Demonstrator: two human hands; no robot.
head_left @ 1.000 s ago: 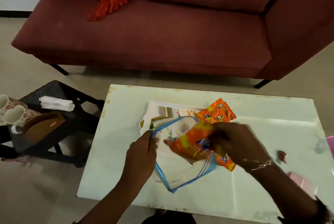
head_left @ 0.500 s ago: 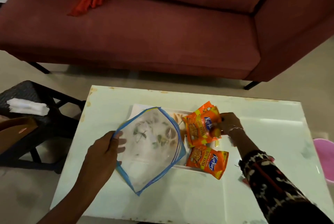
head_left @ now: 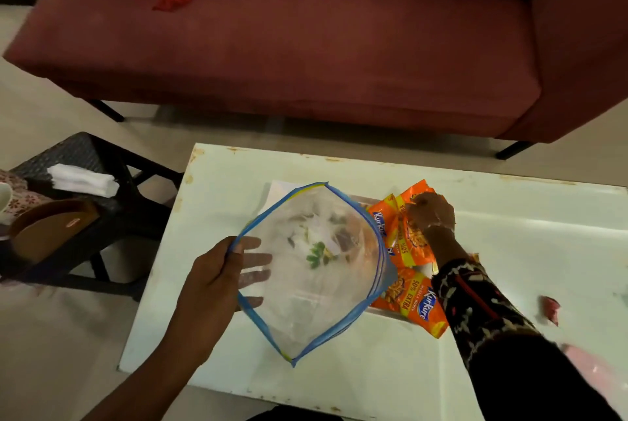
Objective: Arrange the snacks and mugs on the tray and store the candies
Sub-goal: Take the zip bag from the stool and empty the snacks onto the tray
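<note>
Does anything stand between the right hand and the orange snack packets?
Nothing visible does. The right hand holds the upper Kurkure packets; the clear zip bag, held by the left hand, covers only their left edge.

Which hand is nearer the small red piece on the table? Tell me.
Right. The right hand grips the snack packets left of the red piece; the left hand holds the zip bag, much farther left.

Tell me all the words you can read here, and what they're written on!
"Kurkure": lower orange packet.
"50% EXTRA": the same packet.
"Kurk" and "50%": upper orange packet, the rest hidden by the clear zip bag and the right hand holding it.
Small print on both packets, and the red logo on the brown holder: too blurred to read.
</note>
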